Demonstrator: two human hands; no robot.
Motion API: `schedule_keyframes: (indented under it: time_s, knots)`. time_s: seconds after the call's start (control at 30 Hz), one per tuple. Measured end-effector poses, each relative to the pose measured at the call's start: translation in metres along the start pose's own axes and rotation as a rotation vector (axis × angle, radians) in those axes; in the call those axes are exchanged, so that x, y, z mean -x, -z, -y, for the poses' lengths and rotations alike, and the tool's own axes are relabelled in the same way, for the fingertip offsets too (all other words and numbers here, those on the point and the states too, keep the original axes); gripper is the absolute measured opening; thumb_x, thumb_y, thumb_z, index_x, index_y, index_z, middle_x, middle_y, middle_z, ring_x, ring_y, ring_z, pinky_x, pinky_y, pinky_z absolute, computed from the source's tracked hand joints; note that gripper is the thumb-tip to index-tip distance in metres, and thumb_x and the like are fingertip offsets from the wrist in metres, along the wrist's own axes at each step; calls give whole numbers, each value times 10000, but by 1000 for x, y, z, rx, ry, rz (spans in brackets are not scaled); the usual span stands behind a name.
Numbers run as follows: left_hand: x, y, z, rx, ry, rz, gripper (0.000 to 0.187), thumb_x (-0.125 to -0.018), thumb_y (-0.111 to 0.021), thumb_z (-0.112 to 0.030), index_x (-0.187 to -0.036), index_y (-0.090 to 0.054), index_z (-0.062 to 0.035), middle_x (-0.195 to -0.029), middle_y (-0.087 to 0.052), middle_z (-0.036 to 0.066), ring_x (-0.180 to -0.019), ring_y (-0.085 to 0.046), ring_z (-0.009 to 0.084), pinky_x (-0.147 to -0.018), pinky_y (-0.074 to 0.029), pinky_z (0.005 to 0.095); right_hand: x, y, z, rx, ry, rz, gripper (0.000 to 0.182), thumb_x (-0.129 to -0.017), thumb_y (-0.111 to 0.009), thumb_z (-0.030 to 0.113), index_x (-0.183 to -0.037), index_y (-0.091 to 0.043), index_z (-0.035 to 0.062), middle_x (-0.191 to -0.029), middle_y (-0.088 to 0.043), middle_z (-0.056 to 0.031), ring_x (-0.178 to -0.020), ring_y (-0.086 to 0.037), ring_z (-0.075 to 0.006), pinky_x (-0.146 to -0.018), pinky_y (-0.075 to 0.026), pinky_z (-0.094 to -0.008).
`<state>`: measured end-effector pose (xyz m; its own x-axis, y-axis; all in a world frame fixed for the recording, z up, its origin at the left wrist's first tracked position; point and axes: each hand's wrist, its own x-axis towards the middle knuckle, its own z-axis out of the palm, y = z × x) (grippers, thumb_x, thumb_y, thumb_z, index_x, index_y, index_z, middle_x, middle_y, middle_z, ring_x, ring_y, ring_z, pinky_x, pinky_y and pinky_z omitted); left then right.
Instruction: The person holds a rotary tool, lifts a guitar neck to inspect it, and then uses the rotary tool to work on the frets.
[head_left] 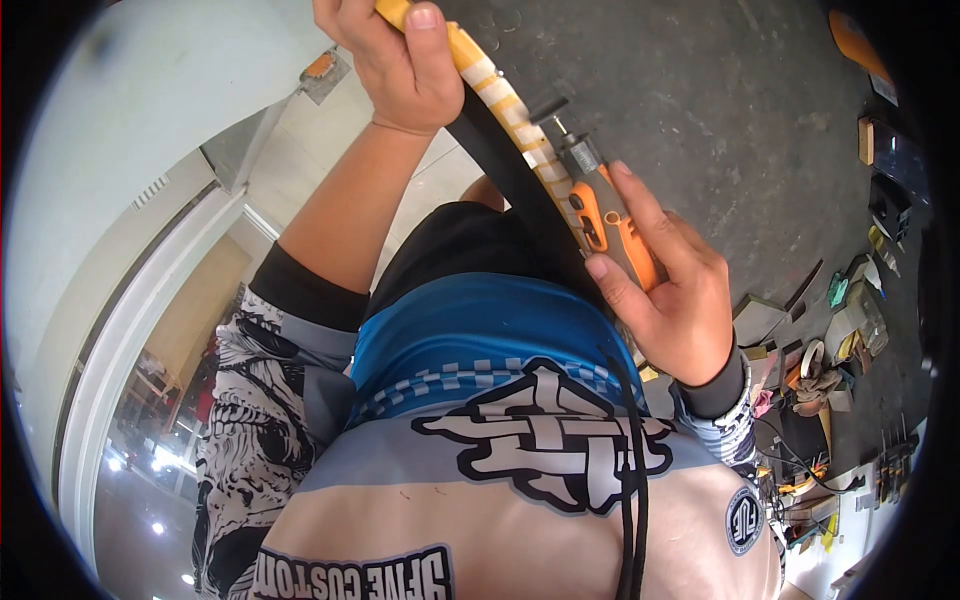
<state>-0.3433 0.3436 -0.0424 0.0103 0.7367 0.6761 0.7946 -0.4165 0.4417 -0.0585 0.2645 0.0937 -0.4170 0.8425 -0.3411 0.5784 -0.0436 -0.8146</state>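
A small orange and grey rotary tool point(610, 215) is in my right hand point(675, 285), its thumb and fingers pressed round the body. A dark disc point(549, 110) on a thin metal shaft sticks out of the tool's tip, close beside a long curved strip point(510, 112). That strip is yellow with whitish tape wrapped along it. Near the top edge my left hand point(405, 60) grips the strip's upper end, thumb on top. The strip's lower end passes behind the tool. Whether the disc touches the strip I cannot tell.
A dark grey work surface point(720, 90) spreads beyond my hands. Boxes, cables and hand tools lie in a cluttered row point(830, 370) along the right. A pale curved panel point(150, 90) stands at the left, and a black edge point(520, 170) runs beside my lap.
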Motion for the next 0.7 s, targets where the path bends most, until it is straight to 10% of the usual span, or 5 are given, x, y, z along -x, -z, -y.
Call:
schedule_keyframes:
  time_s: [0.7]
  knots:
    - [3, -3, 9, 10, -35, -13, 425, -1032, -337, -199, -1342, -372, 89, -1538, -228, 392, -1446, -255, 465, -1177, -184, 523, 0, 0, 0, 6, -4, 0, 709, -817, -825, 228, -1472, -558, 194, -902, -710, -138, -766, -709, -271, -703, -591, -380]
